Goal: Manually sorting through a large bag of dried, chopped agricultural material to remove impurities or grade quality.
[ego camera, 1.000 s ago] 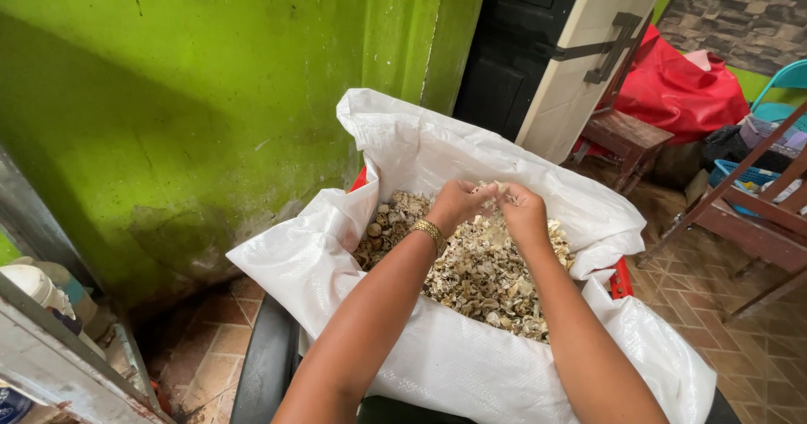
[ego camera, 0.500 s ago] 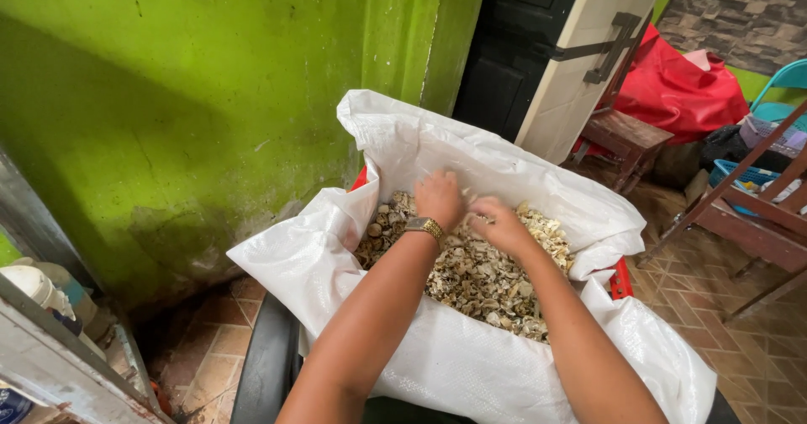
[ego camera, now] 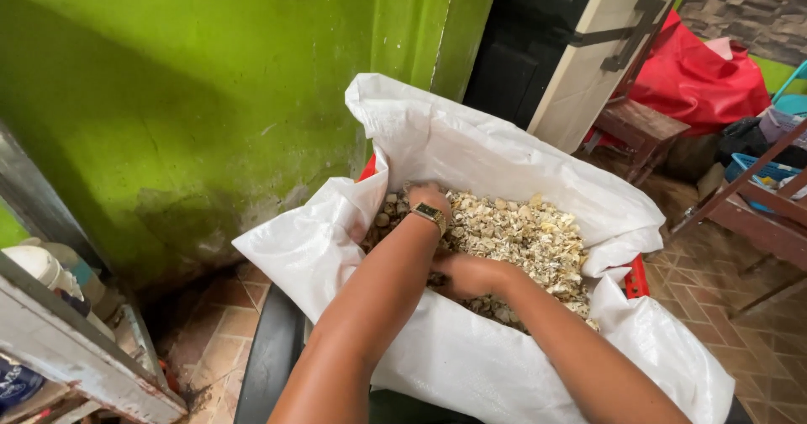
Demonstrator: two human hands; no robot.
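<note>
Both hands down inside open white woven sack [ego camera: 471,147], buried in pale dried chips [ego camera: 530,235]. Left hand [ego camera: 424,199], gold watch [ego camera: 429,215] at wrist, fingers pushed into chips near sack's far-left wall; spread cannot tell. Right hand [ego camera: 466,274] nearer, fingers sunk under chips, grip hidden. Chips heaped beyond and right of fingers. Green wall [ego camera: 185,96] left of fingers; red bag [ego camera: 698,79] far right.
</note>
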